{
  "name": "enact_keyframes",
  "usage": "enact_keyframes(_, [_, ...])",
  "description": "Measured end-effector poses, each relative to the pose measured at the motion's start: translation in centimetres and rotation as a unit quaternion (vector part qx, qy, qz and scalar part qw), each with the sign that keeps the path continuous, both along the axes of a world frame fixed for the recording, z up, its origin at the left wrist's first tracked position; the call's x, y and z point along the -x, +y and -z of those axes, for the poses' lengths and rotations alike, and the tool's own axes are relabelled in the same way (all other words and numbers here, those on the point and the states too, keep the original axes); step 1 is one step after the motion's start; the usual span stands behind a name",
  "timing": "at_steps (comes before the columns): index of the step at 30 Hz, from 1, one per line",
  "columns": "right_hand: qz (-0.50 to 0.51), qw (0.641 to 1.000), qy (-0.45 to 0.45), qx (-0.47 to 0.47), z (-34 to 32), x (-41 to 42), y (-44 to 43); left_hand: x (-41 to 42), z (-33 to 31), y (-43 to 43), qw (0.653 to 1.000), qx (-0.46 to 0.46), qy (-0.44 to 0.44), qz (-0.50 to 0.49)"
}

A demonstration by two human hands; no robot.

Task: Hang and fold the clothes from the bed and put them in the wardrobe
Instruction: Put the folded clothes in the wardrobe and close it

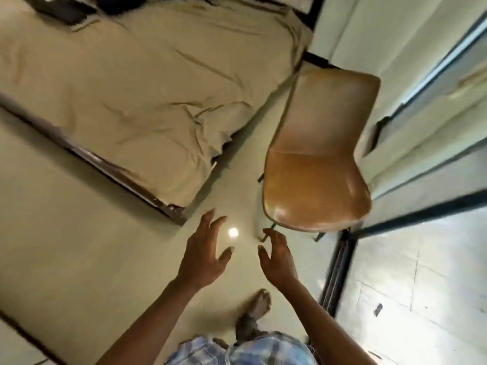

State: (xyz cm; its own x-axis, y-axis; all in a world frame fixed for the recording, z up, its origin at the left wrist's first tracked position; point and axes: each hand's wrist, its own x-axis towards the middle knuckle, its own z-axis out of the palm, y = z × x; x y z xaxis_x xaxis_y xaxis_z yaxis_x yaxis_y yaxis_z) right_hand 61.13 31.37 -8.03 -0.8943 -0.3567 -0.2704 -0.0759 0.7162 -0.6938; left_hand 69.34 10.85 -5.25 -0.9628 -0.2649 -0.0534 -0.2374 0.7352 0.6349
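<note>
1. Plainly, both hands are out in front and hold nothing. The left hand (pixel 203 255) has its fingers straight and fanned apart, thumb out to the side. The right hand (pixel 279 262), turned edge-on, has its fingers loosely extended and apart from the thumb.
2. Both hover over a glossy cream tiled floor (pixel 66 233), smooth enough to mirror a small round spot of light (pixel 233 232) between the two hands.
3. Up and to the left lies the bed, covered by a beige sheet (pixel 131 88) of soft cloth, creased and rumpled near its lower corner. A dark brown wooden bed rail (pixel 118 175) runs along the near edge.
4. At the bed's far end, by the top border, lie dark blurred bundles (pixel 66 10), well apart from both hands. They are too smeared to tell whether they are clothes.
5. A tan chair (pixel 316 159) with a moulded, shiny, leather-like seat and back stands on thin dark legs beside the bed corner, just beyond the right fingertips.
6. Right of it rise pale panels with dark frames (pixel 421 88); whether these belong to the wardrobe I cannot tell. A dark floor track (pixel 337 272) runs below them.
7. At the bottom show a bare foot (pixel 259 304) and blue-and-white checked cloth (pixel 245 349).
</note>
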Motion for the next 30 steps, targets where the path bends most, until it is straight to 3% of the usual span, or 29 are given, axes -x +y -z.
enact_keyframes(7, [-0.014, 0.982, -0.021, -0.187, 7.4, 6.6, 11.6, 9.6, 7.4, 9.5, 0.984, 0.102, -0.081, 0.119])
enact_keyframes(13, [-0.101, 0.947, 0.065, -0.298, 21.9, 14.8, 15.3, 17.9, 22.5, 15.2, 0.952, 0.177, -0.081, 0.238])
enact_keyframes(17, [-0.130, 0.909, 0.121, -0.376, 31.5, 20.3, 17.8, 23.7, 32.9, 19.4, 0.920, 0.214, -0.034, 0.327])
enact_keyframes(21, [-0.133, 0.885, 0.216, -0.390, 36.6, 24.1, 19.8, 28.9, 39.1, 20.5, 0.907, 0.261, -0.026, 0.330])
enact_keyframes(24, [-0.131, 0.875, 0.289, -0.364, 37.8, 26.1, 20.6, 30.2, 40.4, 19.6, 0.888, 0.284, -0.019, 0.362])
enact_keyframes(27, [-0.137, 0.881, 0.301, -0.339, 37.8, 27.0, 20.7, 30.7, 39.7, 18.6, 0.891, 0.252, -0.011, 0.379])
enact_keyframes(30, [-0.154, 0.887, 0.303, -0.313, 37.2, 27.9, 19.2, 31.6, 40.0, 15.9, 0.883, 0.279, 0.020, 0.377])
